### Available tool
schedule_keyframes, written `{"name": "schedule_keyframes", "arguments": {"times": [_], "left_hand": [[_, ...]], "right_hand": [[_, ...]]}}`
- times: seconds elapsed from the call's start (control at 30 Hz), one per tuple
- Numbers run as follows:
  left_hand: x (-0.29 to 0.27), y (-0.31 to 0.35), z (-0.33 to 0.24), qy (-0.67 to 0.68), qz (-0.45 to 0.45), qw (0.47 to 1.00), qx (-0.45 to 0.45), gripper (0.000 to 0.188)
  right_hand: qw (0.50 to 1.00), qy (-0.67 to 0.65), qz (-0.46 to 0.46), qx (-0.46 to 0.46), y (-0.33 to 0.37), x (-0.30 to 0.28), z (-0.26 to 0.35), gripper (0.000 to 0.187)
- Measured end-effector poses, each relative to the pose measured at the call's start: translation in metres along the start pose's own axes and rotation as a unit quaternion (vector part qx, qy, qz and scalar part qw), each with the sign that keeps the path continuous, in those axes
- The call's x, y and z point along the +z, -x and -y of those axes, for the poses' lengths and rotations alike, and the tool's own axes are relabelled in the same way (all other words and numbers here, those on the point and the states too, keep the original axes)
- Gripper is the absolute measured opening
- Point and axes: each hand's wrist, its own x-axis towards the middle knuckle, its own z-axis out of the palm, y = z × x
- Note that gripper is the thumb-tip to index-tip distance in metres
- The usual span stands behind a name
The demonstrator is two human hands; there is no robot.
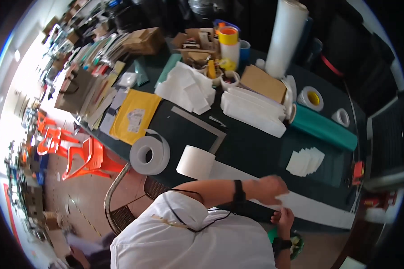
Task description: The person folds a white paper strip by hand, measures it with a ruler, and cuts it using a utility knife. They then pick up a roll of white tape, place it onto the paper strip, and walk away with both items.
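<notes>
A white roll (196, 161) stands on the dark table, and a long white strip (316, 210) runs from it to the right along the near edge. My left hand (269, 190), a dark band on its wrist, reaches across over the strip with its fingers curled. A small pale bit shows by its fingertips; whether it belongs to the strip is unclear. Just nearer, at the strip's near edge, my right hand (283, 220) is closed, fingertips toward the left hand. What its fingers hold is too small to make out.
A wide tape roll (150, 155) and a yellow envelope (134, 117) lie left; a metal square (206, 129) lies mid-table. Folded white sheets (253, 110), a green roll (323, 127) and white cards (305, 161) lie right. A tall film roll (286, 38) stands behind. Orange chairs (92, 157) stand left.
</notes>
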Motion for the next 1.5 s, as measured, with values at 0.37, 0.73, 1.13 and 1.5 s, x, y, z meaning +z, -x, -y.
{"name": "schedule_keyframes", "arguments": {"times": [0.37, 0.73, 1.13, 1.5], "left_hand": [[-0.187, 0.256, 0.047, -0.261, -0.227, 0.660, -0.667, 0.055], [-0.062, 0.452, 0.158, -0.270, -0.434, 0.634, -0.580, 0.094], [-0.139, 0.183, -0.085, 0.073, -0.586, 0.755, -0.284, 0.078], [0.042, -0.109, -0.091, 0.009, -0.278, 0.922, -0.268, 0.104]], "right_hand": [[1.000, 0.000, -0.017, -0.009, 0.011, -0.012, 0.002, 0.018], [0.999, 0.011, 0.048, 0.020, 0.021, -0.011, 0.044, 0.022], [0.948, -0.027, 0.298, -0.110, -0.044, -0.035, 0.137, 0.024], [0.955, -0.058, 0.238, -0.168, -0.041, -0.060, 0.190, 0.068]]}}
